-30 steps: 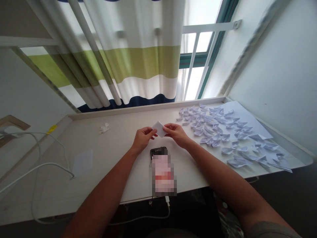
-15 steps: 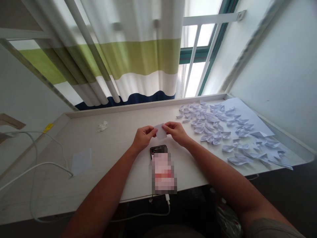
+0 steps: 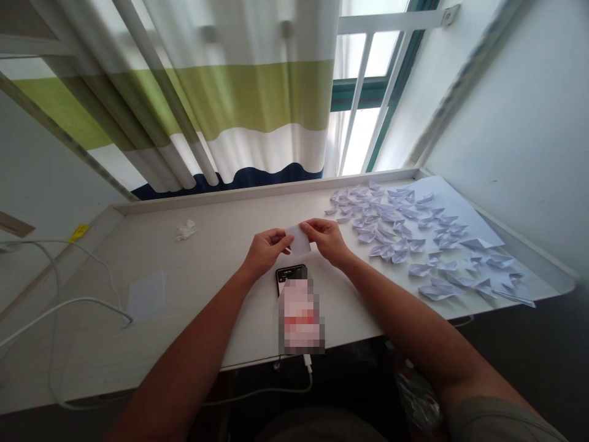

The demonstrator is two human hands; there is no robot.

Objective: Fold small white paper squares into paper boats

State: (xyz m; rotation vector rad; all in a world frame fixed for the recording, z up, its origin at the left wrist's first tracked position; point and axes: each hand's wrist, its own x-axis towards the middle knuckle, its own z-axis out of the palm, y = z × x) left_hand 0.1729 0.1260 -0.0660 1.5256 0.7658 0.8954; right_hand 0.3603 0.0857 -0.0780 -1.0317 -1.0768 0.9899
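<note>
A small white piece of paper [image 3: 299, 240] is held between my two hands over the middle of the white table. My left hand [image 3: 268, 250] pinches its left edge between thumb and fingers. At the upper right edge, my right hand [image 3: 326, 238] grips it the same way. The paper looks tilted, and whether it is folded I cannot tell. Just below the hands lies a phone [image 3: 285, 274] with a blurred-out screen. Many folded paper boats [image 3: 391, 221] cover the table to the right of my right hand.
A white cable plug [image 3: 307, 363] joins the phone's near end. On the left lie a sheet of paper [image 3: 146, 296], a crumpled tissue [image 3: 186, 231] and a looping white cable [image 3: 69, 305]. A large white sheet [image 3: 453, 202] lies at the back right. A curtain [image 3: 257, 98] hangs behind the table.
The whole view has shifted slightly, with the scene a little higher and further left. The right hand's fingers have moved slightly on the paper; both hands still hold it.
</note>
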